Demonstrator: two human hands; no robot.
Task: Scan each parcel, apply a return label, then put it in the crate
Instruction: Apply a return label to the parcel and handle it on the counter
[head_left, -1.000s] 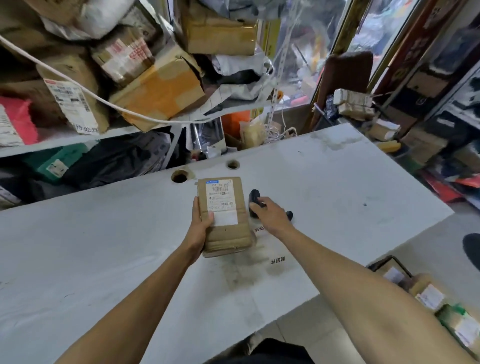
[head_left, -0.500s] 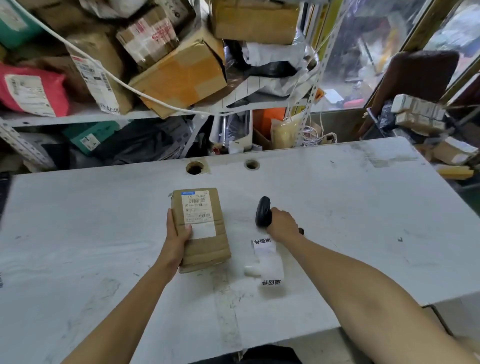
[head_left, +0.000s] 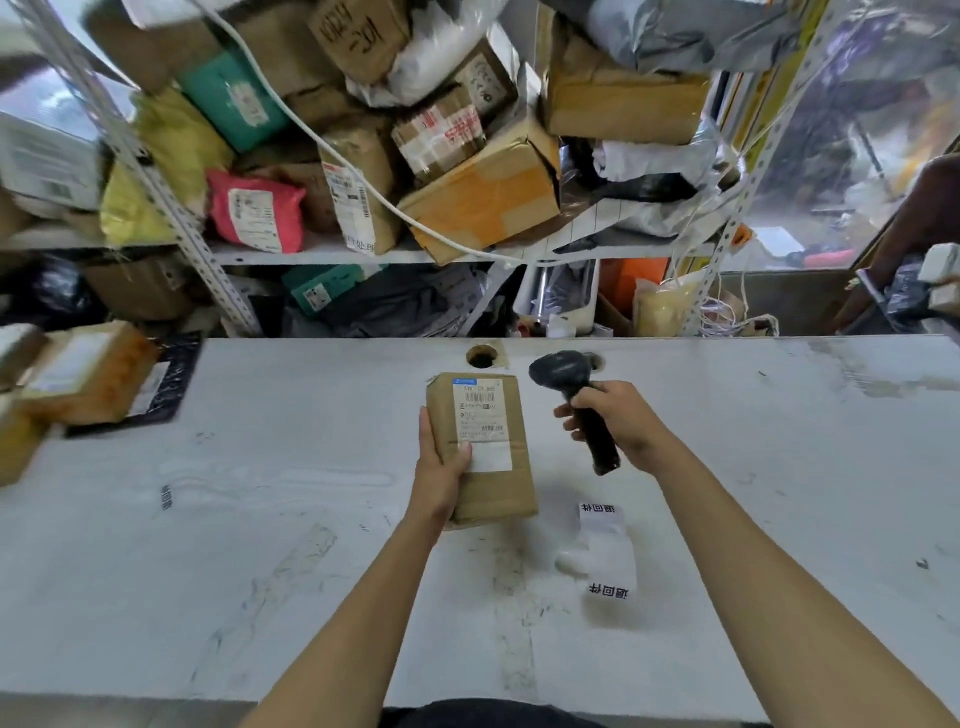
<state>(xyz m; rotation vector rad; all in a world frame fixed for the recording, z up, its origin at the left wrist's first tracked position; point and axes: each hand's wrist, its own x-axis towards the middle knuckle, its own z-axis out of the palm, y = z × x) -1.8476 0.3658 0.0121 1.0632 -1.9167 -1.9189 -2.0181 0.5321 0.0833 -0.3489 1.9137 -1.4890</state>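
The left hand (head_left: 441, 467) grips a small brown cardboard parcel (head_left: 483, 447) by its left edge, thumb lying on the white shipping label (head_left: 480, 423) that faces up, over the white table (head_left: 260, 519). Just to its right, the right hand (head_left: 618, 421) is wrapped around the handle of a black barcode scanner (head_left: 576, 400), head pointing away. A strip of return labels (head_left: 605, 551) lies on the table below the right hand.

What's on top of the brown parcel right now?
The brown parcel carries a white shipping label with a barcode; the left hand thumb overlaps the label's lower corner. No return label is on that face. Its underside is hidden.
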